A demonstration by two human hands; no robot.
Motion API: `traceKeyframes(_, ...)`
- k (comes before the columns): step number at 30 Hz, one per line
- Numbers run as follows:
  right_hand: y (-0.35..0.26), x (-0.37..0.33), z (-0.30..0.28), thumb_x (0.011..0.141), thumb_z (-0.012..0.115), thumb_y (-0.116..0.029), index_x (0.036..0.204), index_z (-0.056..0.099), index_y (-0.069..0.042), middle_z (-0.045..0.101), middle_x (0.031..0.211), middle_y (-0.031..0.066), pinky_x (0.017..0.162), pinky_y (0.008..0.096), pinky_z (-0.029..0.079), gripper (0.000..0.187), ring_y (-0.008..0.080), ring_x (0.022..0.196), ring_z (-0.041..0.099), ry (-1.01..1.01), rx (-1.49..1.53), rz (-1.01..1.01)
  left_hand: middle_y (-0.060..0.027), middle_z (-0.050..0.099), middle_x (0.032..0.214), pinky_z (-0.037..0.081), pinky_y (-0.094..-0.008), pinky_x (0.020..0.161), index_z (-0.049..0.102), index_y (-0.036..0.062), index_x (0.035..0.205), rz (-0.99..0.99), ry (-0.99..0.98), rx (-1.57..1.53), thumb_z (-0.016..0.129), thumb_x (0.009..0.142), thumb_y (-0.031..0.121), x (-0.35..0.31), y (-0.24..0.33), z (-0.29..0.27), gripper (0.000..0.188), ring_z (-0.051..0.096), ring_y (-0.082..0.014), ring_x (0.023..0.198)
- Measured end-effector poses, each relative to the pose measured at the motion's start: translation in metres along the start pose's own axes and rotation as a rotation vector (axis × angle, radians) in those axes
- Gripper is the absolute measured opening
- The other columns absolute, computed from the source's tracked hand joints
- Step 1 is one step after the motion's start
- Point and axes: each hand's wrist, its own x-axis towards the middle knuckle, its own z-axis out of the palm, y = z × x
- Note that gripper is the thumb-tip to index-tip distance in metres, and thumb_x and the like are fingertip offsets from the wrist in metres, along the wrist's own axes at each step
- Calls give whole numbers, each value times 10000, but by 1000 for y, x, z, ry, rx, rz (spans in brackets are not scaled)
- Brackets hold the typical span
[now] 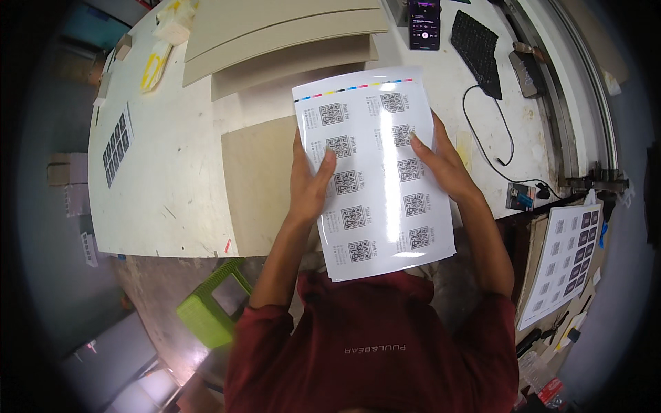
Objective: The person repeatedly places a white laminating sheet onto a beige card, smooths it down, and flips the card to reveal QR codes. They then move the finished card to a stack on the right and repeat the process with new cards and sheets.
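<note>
Between my two hands is a stack of glossy white printed sheets (377, 199), held up in front of my chest. Two columns of black square codes and a coloured strip along the far edge are printed on the top sheet. My left hand (311, 180) grips the left edge, its thumb lying on the face of the top sheet. On the opposite edge my right hand (446, 162) does the same, its thumb also on top. The fingers of both hands are mostly hidden behind the stack. At the near edge, several sheet corners show slightly out of line.
Grey-brown boards (275, 41) lie piled at the table's far side, with another board (258, 186) nearer. A phone (425, 26), black mesh piece (475, 51) and cable (506, 138) lie right. More printed sheets (561, 261) stand low right; a green stool (210, 303) is left below.
</note>
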Motion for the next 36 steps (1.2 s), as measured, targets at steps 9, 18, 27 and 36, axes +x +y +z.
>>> traceKeyframes(9,52,-46,-23,977,428,-659,1591,45,4,141,1657,193,1238,414,101,982,288,1527,160,-138,482,13,-180,144,1657,135,-403,1230,75,-24,1587,-42,-91,-246,154,1001,695,-50,-26,-16,931,175,-288,1521)
traceKeyframes(18,64,-85,-1,1031,370,-551,1579,70,50,144,1656,169,1236,395,97,867,261,1529,133,-136,706,-83,-158,140,1661,57,-382,1233,110,-56,1575,-31,-19,-164,82,957,759,-79,-19,8,1023,115,-276,1533)
traceKeyframes(27,57,-225,-167,1014,578,-157,1451,435,50,557,1391,192,1089,376,402,504,272,1251,573,844,-250,-62,-249,321,1574,204,-429,1206,295,-59,1522,24,128,646,404,1031,450,-57,-34,-84,716,294,-349,1469)
traceKeyframes(36,177,-437,-380,757,478,-898,1194,626,145,618,1189,386,1031,496,456,1140,485,1195,588,1115,-950,1353,-291,491,1385,327,-551,1104,387,-40,1472,392,15,1545,488,998,436,10,-45,-108,680,436,-456,1299)
